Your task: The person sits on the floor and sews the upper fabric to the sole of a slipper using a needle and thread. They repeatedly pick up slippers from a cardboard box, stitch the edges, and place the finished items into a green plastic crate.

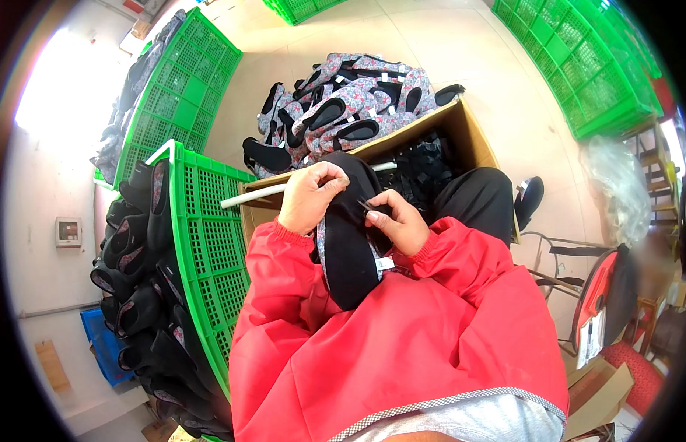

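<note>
A black slipper [349,258] with a patterned edge and a small white tag lies across my lap, its dark sole side up. Over its far end my left hand [310,196] is closed in a pinch. Whatever sits between those fingertips is too small to make out. Close by on the right, my right hand [402,223] grips a small dark tool [364,205] with thin prongs, like snips or tweezers. Its tips point toward the left hand, just above the black fabric.
A heap of patterned slippers [343,110] lies on the floor ahead. Beside my knees stands an open cardboard box [468,132] with black items inside, and a white tube [254,196] crosses its edge. Green crates [210,243] stand left, black slippers [140,309] beyond. A chair [597,295] is right.
</note>
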Demonstrator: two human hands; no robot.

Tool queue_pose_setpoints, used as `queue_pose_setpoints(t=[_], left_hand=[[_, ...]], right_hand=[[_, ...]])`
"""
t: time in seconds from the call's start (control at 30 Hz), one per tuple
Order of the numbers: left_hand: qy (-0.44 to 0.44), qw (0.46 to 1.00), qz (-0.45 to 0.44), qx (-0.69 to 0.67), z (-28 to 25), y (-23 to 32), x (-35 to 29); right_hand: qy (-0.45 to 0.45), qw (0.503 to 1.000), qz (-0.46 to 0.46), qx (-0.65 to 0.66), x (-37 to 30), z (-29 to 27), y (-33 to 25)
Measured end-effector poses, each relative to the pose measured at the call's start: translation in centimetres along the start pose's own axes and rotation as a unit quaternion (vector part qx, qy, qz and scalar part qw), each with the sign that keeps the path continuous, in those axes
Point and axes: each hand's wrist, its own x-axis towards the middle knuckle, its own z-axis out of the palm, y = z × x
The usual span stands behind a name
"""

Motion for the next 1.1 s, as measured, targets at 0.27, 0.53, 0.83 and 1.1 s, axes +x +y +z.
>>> queue_pose_setpoints(t=[0.27,0.53,0.83,1.1], left_hand=[[-0.049,0.924,0.216,0.312,-0.3,3.4,-1.7],[-0.029,0.915,0.227,0.331,0.3,3.4,-1.1],[-0.068,0.956,0.171,0.229,-0.6,1.5,0.3],[-0.053,0.987,0.094,0.121,-0.1,0.8,0.5]], right_hand=[[-0.007,0.985,0.029,0.171,-0.2,-0.4,0.3],[-0.010,0.987,0.026,0.158,-0.4,-0.2,0.3],[0.022,1.000,0.004,-0.002,-0.1,0.3,0.1],[0.047,0.982,0.030,-0.180,0.1,1.0,-1.2]])
